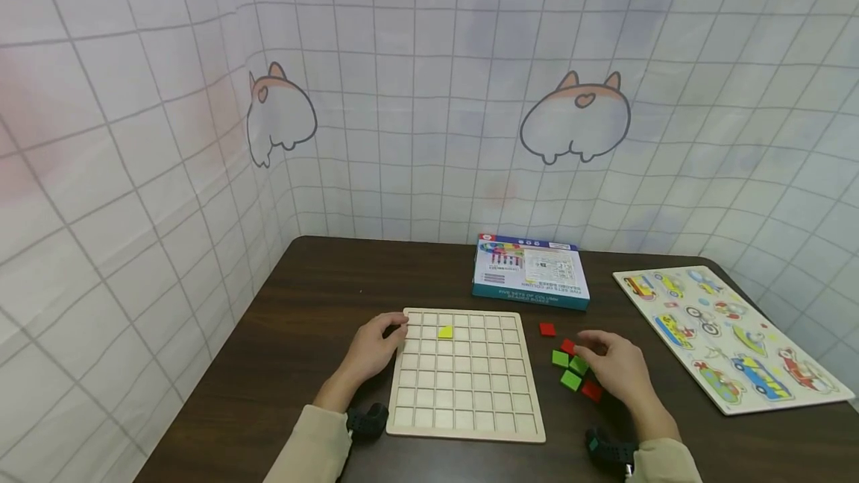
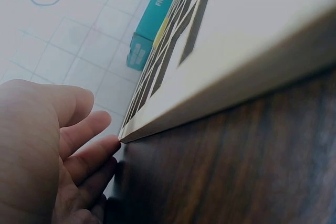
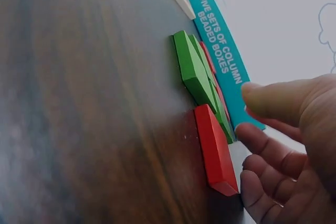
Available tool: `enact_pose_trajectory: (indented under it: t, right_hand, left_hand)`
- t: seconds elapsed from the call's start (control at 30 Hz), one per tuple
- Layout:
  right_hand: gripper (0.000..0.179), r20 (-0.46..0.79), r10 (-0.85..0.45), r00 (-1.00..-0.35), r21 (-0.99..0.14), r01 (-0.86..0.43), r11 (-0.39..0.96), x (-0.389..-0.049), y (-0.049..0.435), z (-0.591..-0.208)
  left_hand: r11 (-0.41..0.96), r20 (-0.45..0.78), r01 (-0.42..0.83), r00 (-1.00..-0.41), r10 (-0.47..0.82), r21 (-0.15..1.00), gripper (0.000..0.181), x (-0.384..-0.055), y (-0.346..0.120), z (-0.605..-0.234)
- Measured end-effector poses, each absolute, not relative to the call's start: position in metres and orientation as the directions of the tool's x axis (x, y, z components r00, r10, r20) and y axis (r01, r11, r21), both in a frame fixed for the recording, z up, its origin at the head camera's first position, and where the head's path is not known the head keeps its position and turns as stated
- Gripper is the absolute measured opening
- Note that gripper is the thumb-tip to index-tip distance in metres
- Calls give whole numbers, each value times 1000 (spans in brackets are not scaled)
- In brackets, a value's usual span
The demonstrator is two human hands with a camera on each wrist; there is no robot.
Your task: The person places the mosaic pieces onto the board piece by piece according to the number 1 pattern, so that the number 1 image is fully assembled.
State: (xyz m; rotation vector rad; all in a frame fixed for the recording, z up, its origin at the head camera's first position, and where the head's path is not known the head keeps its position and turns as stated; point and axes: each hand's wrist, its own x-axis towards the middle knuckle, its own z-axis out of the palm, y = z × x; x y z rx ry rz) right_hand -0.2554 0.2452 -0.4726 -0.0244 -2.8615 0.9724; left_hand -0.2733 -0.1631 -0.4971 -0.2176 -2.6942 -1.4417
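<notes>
A pale wooden grid board (image 1: 470, 379) lies on the table, with a yellow piece (image 1: 446, 332) in one of its upper squares. My left hand (image 1: 369, 349) is at the board's far left corner, fingers loosely bent; in the left wrist view a fingertip (image 2: 114, 142) touches that corner. Over a group of small square tiles to the right of the board hovers my right hand (image 1: 619, 367). Thumb and forefinger are apart, and nothing shows between them. Among the tiles are a green tile (image 3: 194, 72) and a red tile (image 3: 214, 150); the hand partly covers some in the head view.
Behind the board lies a teal-edged box (image 1: 530, 274) with printed lettering. A white picture puzzle board (image 1: 731, 341) with vehicles occupies the right side of the table. One red tile (image 1: 546, 329) sits apart from the group. A grid-patterned curtain (image 1: 429, 95) hangs behind the table.
</notes>
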Motion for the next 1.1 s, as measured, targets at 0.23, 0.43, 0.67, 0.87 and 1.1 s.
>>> enact_pose_trajectory:
  t: [0.23,0.43,0.67,0.87,1.1]
  right_hand:
    - [36,78,94,-992,-578,32,815,-259,240,-477]
    - [38,76,102,-992,-546,44,837,-261,236,-479]
    - [38,68,102,-992,-545,49,837,-262,234,-479]
    - [37,62,133,-989,-550,77,832,-261,231,-478]
    - [34,72,137,-988,-550,75,832,-261,230,-480]
  left_hand:
    - [552,135,161,-987,87,818,32,-273,-163,-499]
    - [551,146,166,-986,80,818,32,-273,-162,-496]
    - [554,150,167,-986,77,815,32,-273,-162,-495]
    - [561,142,161,-987,77,812,32,-273,-161,-496]
    - [559,139,155,-988,71,815,31,-273,-161,-495]
